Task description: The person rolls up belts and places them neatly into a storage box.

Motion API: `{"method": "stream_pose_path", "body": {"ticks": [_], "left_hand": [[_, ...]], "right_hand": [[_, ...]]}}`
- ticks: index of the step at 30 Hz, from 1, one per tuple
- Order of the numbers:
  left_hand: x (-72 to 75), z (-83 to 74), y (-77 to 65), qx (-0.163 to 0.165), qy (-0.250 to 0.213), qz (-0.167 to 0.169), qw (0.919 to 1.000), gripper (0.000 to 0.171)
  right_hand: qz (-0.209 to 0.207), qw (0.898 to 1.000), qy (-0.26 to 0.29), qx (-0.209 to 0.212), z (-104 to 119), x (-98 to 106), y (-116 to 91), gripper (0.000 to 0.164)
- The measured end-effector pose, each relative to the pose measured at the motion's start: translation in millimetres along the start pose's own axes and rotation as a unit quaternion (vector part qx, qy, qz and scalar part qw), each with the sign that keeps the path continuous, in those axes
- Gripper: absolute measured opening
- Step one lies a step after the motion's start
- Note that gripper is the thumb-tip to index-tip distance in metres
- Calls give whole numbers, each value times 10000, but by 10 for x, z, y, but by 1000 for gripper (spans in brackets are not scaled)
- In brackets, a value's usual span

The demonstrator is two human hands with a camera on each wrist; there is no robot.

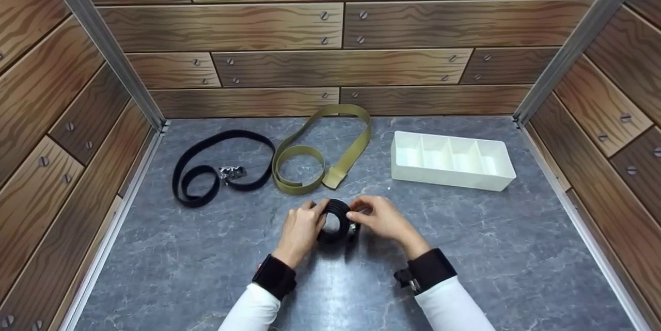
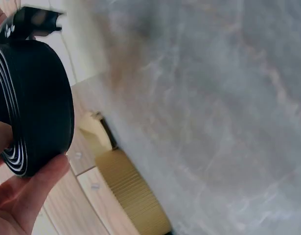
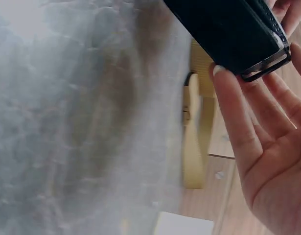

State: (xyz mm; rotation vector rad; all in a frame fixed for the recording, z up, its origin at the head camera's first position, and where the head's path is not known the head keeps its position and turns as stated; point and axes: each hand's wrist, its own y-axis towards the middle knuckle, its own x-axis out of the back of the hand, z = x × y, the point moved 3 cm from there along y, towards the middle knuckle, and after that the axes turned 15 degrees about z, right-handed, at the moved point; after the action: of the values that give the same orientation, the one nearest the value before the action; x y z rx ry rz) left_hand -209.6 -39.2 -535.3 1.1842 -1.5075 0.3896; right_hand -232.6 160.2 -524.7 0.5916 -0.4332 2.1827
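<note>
A black belt point(image 1: 338, 207), wound into a tight coil, is held between both hands at the front middle of the work surface. My left hand point(image 1: 299, 230) grips the coil from its left side; in the left wrist view a fingertip reaches inside the layers of the belt point(image 2: 45, 98) while another digit presses the outside. My right hand point(image 1: 382, 217) pinches the coil's right side near its metal buckle. In the right wrist view, a rectangular metal frame point(image 3: 267, 64) at the belt's end lies against the fingers point(image 3: 233, 112).
Behind the hands lies an olive belt point(image 1: 356, 150), partly coiled, with a gold-toned buckle point(image 1: 334, 178). Left of it is another black belt point(image 1: 227, 135) with a silver buckle point(image 1: 232, 172). A white divided box point(image 1: 444, 176) stands at right. Wood-patterned walls point(image 1: 289, 67) enclose the grey surface.
</note>
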Motion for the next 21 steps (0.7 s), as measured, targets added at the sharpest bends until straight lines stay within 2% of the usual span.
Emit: {"method": "stream_pose_path", "body": {"ticks": [3, 7, 11, 16, 21], "left_hand": [[41, -31, -2, -334, 13, -127, 9994, 32], [61, -76, 2, -608, 0, -174, 9980, 33], [84, -112, 23, -732, 3, -228, 9971, 31], [86, -121, 50, -861, -65, -262, 9959, 28], [69, -101, 62, -791, -293, -128, 9964, 28]], "right_hand": [[-194, 9994, -259, 144, 121, 39, -19, 20], [-214, 9990, -378, 60, 257, 62, -43, 19], [-53, 9992, -374, -143, 307, 43, -55, 25], [192, 9994, -283, -77, 271, 1, -51, 50], [-13, 9997, -226, -91, 240, -42, -54, 52]]}}
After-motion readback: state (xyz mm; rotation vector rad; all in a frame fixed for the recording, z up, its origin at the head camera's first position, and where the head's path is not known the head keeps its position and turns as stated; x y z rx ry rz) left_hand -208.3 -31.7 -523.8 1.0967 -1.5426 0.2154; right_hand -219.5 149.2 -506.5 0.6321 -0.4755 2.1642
